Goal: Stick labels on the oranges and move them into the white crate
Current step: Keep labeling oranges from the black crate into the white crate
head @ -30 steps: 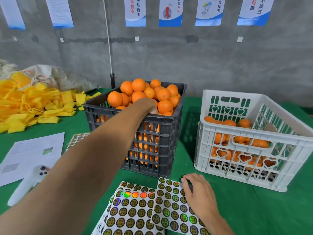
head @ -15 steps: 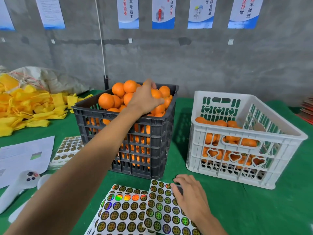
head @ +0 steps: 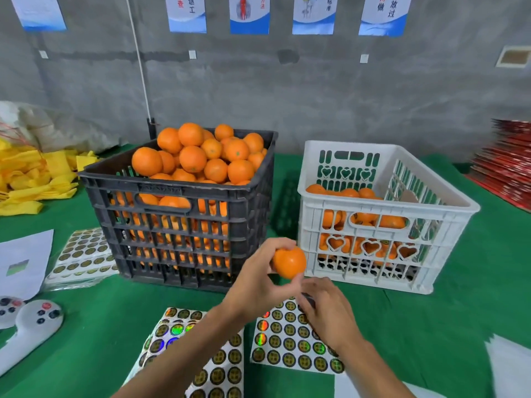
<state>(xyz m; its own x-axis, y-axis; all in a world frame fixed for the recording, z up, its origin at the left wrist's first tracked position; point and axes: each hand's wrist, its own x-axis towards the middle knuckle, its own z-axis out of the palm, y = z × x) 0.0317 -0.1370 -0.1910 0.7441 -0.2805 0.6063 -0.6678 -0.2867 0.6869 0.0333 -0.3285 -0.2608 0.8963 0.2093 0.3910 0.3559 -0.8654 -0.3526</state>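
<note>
1. Left hand [head: 258, 282]: grips one orange [head: 289, 262] above the label sheets [head: 290, 337], between black crate [head: 184, 222] and white crate [head: 373, 225].
2. Right hand [head: 327, 314]: fingertips at the orange's underside; grasp cannot be told.

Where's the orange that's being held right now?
The orange is in the left hand, low centre, in front of the gap between the black crate and white crate.
</note>
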